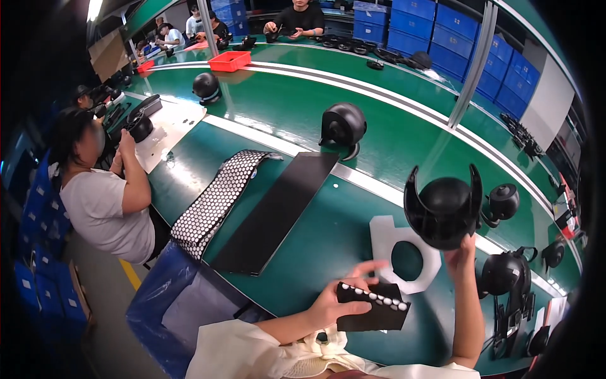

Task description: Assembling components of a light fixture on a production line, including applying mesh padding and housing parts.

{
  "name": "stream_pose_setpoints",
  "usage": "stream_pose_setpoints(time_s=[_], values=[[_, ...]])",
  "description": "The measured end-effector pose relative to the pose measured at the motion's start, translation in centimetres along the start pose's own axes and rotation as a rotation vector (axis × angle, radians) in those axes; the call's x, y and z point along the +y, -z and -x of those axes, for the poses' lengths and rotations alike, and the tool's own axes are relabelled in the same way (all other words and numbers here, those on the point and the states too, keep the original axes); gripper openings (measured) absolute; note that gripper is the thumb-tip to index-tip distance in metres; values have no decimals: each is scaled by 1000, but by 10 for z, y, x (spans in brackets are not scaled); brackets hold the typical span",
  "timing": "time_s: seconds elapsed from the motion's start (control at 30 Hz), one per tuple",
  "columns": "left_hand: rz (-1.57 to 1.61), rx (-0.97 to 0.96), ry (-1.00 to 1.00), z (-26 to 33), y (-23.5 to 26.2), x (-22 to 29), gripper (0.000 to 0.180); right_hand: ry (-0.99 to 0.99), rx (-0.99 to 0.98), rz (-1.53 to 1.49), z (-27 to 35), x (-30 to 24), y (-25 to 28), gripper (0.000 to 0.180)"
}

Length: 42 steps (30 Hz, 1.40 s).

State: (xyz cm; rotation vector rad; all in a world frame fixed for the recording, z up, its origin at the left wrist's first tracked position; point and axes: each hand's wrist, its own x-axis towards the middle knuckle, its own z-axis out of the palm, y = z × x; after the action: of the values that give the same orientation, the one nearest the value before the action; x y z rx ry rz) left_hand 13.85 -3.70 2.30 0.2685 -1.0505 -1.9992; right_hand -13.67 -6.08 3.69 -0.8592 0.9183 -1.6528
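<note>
My left hand (329,304) grips a short black piece (372,319) with a row of white round dots along its top edge. The thumb presses against its face, while other fingers stretch out behind it. Raised at the right, my right hand (462,254) holds a black rounded housing (442,205) from below; two curved prongs stick up from its sides. Between my hands, a white foam-like pad (383,237) with a large round hole lies on the green table (284,284).
Left of my hands lie a flat black strip (278,211) and a strip covered in white dots (214,202). Black round units (344,123) stand along the green conveyor (271,101). A person (107,196) works at the left. Blue bins (413,28) are stacked at the back.
</note>
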Motion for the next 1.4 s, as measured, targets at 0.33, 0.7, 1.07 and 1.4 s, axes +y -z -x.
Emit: stream_pose_setpoints(time_s=[0.33,0.7,1.07,1.4], values=[[-46,-112,-172,1,1,-7,11,-143,-115,439,19,34,21,64],[-54,-266,-118,-7,-3,-14,22,25,-583,874,-5,-5,32,88],[-270,52,91,12,-6,8,18,-113,-472,990,4,-10,19,77],[-193,295,-52,-5,-7,37,16,356,-359,1370,77,-74,-78,63]])
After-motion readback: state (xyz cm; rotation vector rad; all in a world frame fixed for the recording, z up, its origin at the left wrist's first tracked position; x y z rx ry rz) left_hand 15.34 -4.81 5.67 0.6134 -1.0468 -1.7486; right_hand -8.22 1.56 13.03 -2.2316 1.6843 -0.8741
